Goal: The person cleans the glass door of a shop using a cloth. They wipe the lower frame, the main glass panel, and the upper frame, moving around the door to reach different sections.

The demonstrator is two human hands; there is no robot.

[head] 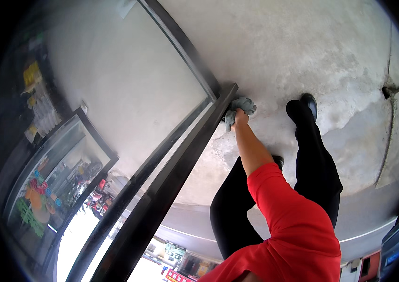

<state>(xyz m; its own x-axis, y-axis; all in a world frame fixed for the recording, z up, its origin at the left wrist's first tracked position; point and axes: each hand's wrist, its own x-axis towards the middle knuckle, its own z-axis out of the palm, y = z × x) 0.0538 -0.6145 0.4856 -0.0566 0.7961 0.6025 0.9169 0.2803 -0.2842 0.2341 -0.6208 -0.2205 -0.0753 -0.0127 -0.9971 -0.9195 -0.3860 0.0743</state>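
My right hand [241,119] grips a crumpled grey cloth [244,104]. The cloth is pressed against the dark metal frame [185,155] of a glass door, near the end of its long upright edge, low over the concrete floor. My bare forearm and red sleeve reach down towards that corner. The glass pane [125,81] lies left of the frame, and the floor shows through it. My left hand is out of view.
My black-clad legs and dark shoes [310,105] stand apart on the concrete floor [291,46], which has a cracked seam [390,134] at right. Another glass door panel [62,176] with coloured stickers stands at left. A street with vehicles shows along the bottom. A dark blue object [398,236] is at lower right.
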